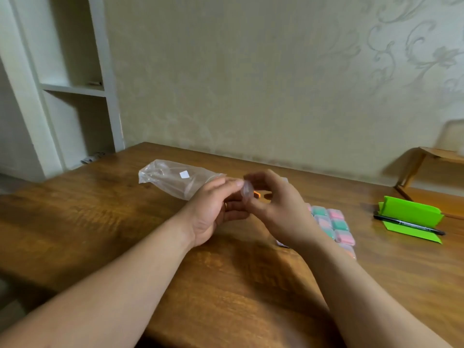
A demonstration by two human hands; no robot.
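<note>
Over the worktop, the clear case sits right between the two grips. Both left grip and right grip pinch it, fingers curled round.

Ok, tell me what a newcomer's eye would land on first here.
First, the left hand and right hand at mid-table, together pinching a small clear piece. Next, the bright green folded paper with a black pen at far right, then the pink-and-green cases beside the right wrist.

Pale floral-patterned wallpaper backs a brown wooden table, with white shelving at left
</note>
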